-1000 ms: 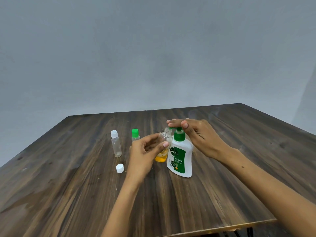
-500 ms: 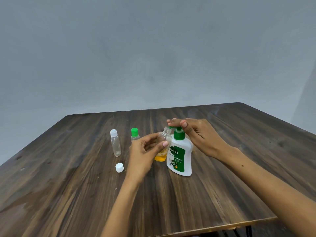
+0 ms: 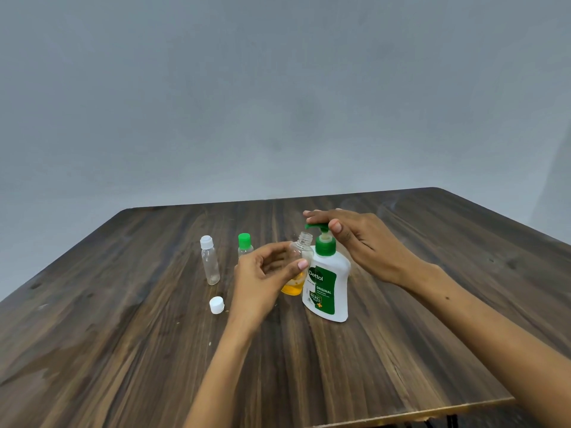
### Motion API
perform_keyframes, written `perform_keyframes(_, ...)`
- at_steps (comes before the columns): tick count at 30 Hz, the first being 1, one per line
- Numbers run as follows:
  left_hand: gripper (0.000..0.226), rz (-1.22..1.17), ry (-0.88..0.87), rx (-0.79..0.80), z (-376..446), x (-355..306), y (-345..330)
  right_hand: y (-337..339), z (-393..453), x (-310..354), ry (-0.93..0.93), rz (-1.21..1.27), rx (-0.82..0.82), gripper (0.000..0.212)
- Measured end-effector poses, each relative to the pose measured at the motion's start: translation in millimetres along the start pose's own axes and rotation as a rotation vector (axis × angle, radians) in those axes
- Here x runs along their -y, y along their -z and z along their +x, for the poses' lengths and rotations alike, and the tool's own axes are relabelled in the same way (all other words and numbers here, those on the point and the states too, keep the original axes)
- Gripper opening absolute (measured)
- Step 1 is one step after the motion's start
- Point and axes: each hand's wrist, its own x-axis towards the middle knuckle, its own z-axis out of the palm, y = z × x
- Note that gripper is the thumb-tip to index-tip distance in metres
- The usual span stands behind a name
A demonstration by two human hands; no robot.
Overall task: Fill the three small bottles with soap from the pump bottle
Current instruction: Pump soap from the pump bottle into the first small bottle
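Observation:
A white pump bottle (image 3: 329, 282) with a green pump head stands in the middle of the wooden table (image 3: 401, 350). My right hand (image 3: 361, 242) rests flat on the pump head, which stands raised. My left hand (image 3: 262, 279) grips an uncapped clear small bottle (image 3: 301, 251) with orange soap at its bottom, its mouth just under the spout. A clear small bottle with a white cap (image 3: 209, 259) stands to the left. Another small bottle with a green cap (image 3: 244, 244) stands behind my left hand, partly hidden.
A loose white cap (image 3: 216, 305) lies on the table left of my left wrist. The table's front edge runs at the lower right, and a plain grey wall stands behind the table.
The pump head has risen from its pressed-down position, and my right hand has lifted with it. The small bottle in my left hand stays under the spout.

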Motion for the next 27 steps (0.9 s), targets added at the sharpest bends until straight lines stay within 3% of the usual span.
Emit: perform_keyframes(27,0.047,0.033,-0.015,-0.039,0.2,1.5,1.4,-6.9,-2.9,1.1,-0.010,-0.053,-0.017,0.080)
